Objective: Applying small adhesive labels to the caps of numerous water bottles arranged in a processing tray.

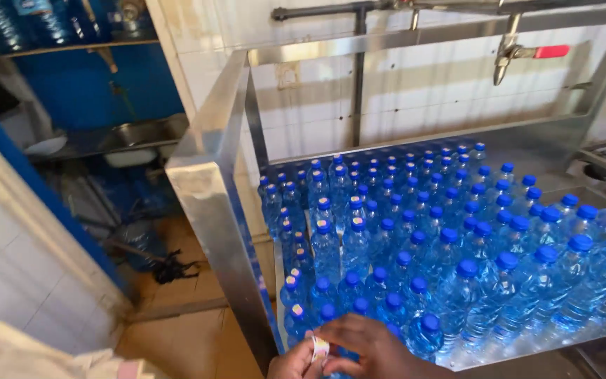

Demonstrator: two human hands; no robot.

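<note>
Both hands meet at the bottom edge of the view, over the nearest row of bottles. My left hand [290, 363] and my right hand [373, 344] pinch a small white seal band [319, 347] between their fingertips. Under the fingers stands a clear water bottle with a blue cap [327, 311]; whether the band touches a cap is hidden. Several more blue-capped bottles [457, 231] stand upright and packed close on a steel tray table [527, 351].
A steel frame post [215, 210] rises at the tray's left corner, with a rail across the back. On the tiled wall behind hang a dark pipe [359, 77] and a red-handled valve [552, 51]. Left: a blue wall, a metal basin [145, 132], brown floor, black debris [170, 268].
</note>
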